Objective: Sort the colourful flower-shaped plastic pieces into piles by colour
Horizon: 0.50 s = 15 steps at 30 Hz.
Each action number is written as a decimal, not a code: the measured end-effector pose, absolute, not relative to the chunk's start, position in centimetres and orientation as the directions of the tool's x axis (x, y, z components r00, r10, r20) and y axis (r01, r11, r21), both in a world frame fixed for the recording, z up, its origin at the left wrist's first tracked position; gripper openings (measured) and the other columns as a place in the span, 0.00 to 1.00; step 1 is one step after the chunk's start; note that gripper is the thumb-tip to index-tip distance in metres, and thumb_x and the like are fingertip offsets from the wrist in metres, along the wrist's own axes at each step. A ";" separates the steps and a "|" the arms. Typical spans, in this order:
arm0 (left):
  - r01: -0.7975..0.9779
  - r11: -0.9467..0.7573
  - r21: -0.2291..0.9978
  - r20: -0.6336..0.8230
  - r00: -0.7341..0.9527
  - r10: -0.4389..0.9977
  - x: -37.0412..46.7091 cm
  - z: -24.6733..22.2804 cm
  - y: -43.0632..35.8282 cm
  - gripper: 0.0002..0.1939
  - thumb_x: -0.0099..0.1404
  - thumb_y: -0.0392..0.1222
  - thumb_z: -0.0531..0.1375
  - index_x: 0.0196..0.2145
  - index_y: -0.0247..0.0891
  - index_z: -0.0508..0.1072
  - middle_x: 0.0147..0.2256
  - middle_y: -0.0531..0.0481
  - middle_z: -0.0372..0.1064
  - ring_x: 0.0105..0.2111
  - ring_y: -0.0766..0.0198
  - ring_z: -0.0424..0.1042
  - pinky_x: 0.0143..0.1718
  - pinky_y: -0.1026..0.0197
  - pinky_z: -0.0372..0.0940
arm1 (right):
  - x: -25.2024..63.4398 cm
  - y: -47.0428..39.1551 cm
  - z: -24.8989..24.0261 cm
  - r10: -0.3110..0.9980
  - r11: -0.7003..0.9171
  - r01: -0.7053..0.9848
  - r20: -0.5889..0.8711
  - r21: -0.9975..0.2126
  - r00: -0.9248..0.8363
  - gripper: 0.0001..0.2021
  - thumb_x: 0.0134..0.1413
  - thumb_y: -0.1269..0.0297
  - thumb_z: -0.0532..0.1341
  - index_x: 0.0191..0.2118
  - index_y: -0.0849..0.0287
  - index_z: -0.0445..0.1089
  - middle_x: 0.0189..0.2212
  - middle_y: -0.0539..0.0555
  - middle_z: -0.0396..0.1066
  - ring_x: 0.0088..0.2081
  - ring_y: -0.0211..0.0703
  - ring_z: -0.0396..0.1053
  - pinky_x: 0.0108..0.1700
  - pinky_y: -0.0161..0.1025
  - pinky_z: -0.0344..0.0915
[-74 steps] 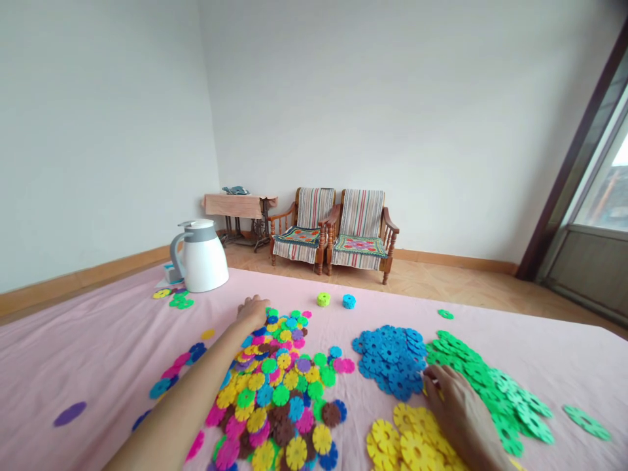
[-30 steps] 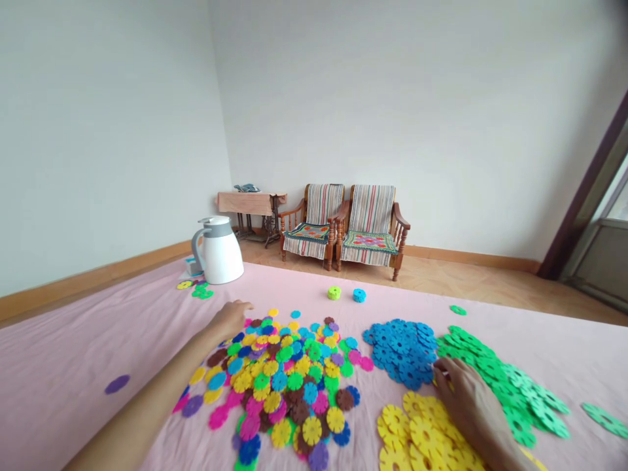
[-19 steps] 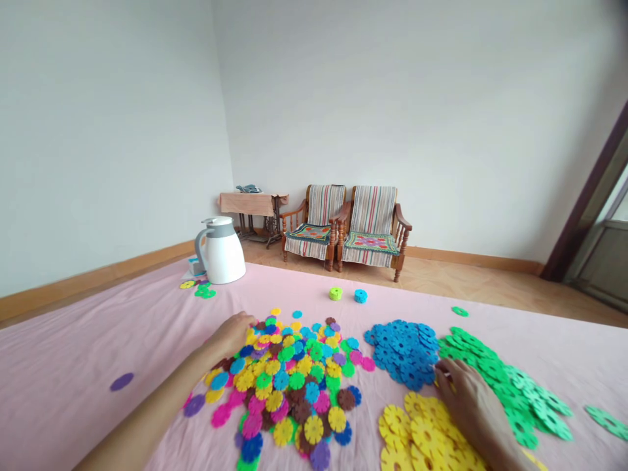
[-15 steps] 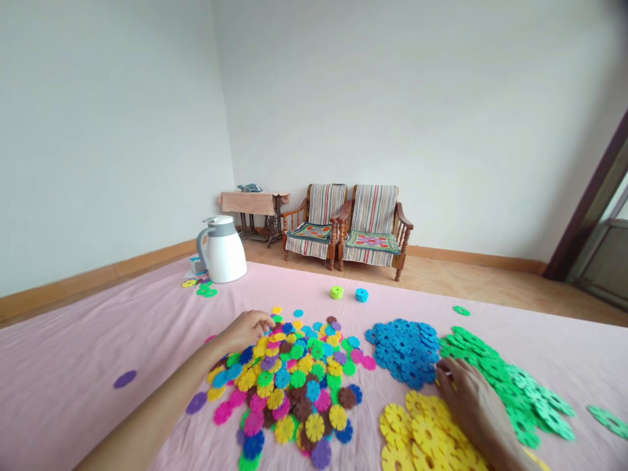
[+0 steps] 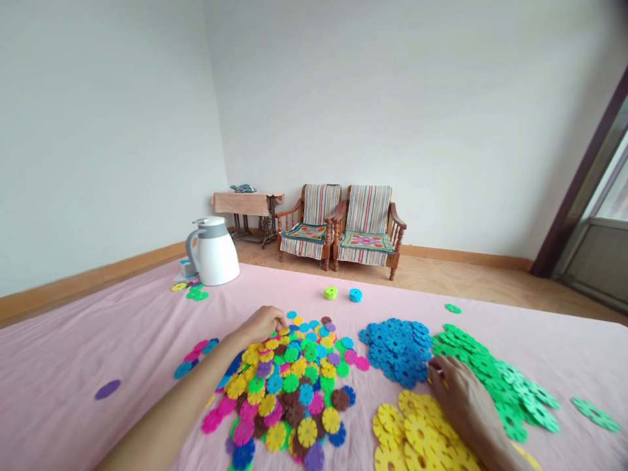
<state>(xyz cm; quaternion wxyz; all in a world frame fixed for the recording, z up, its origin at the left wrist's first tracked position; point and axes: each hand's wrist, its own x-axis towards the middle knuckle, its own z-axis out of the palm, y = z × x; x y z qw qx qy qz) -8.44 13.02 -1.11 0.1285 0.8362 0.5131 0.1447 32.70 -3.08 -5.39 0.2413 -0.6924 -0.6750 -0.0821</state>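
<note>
My left hand (image 5: 262,324) is at the far left edge of a mixed heap of small flower-shaped plastic discs (image 5: 299,386) in many colours. Its fingers are curled down at the discs, and whatever is between them is hidden. My right hand (image 5: 461,389) is low over the near right, its fingertips bent together between a pile of larger blue snowflake discs (image 5: 398,350) and a pile of yellow ones (image 5: 417,435). What those fingertips hold cannot be made out. Beyond that hand spreads a pile of green discs (image 5: 495,373).
A white and grey jug (image 5: 218,255) stands at the back left of the pink cloth (image 5: 137,327). A yellow-green disc stack (image 5: 330,293) and a blue stack (image 5: 356,296) are near the far edge. Loose discs include a purple one (image 5: 107,390) and a green one (image 5: 595,414).
My left hand has moved right along the heap's far edge, and pink and blue discs left of my forearm now show. The right hand keeps its place. The view has shifted slightly.
</note>
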 end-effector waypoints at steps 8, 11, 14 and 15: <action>0.818 -0.462 0.342 0.189 0.422 0.887 -4.9 -1.2 14.5 0.23 0.51 0.24 0.51 0.42 0.39 0.73 0.45 0.47 0.70 0.46 0.60 0.66 0.50 0.62 0.57 | 32.5 -3.2 -5.1 0.890 0.030 0.972 0.449 -0.232 0.080 0.15 0.59 0.59 0.46 0.30 0.56 0.67 0.28 0.54 0.69 0.34 0.45 0.67 0.39 0.40 0.59; 0.803 -0.496 0.331 0.191 0.457 0.868 -4.1 -1.6 13.9 0.23 0.51 0.24 0.50 0.41 0.39 0.74 0.43 0.46 0.70 0.45 0.58 0.65 0.49 0.59 0.58 | 32.3 -3.3 -4.9 0.893 0.027 0.972 0.442 -0.233 0.082 0.15 0.59 0.59 0.46 0.30 0.56 0.67 0.28 0.54 0.69 0.34 0.45 0.66 0.38 0.40 0.60; 0.758 -0.554 0.345 0.167 0.531 0.831 -4.1 -1.3 12.9 0.19 0.51 0.25 0.49 0.32 0.38 0.76 0.36 0.48 0.72 0.39 0.61 0.69 0.44 0.63 0.61 | 32.3 -3.3 -4.9 0.892 0.025 0.973 0.444 -0.230 0.082 0.15 0.59 0.59 0.46 0.30 0.56 0.67 0.28 0.54 0.69 0.34 0.45 0.66 0.38 0.40 0.60; 0.743 -0.567 0.355 0.152 0.552 0.820 -4.1 -1.1 12.7 0.18 0.51 0.25 0.48 0.29 0.38 0.75 0.33 0.50 0.72 0.36 0.63 0.70 0.41 0.65 0.62 | 32.3 -3.3 -4.9 0.891 0.027 0.974 0.447 -0.226 0.079 0.15 0.59 0.59 0.47 0.30 0.56 0.67 0.28 0.54 0.69 0.34 0.45 0.66 0.38 0.40 0.59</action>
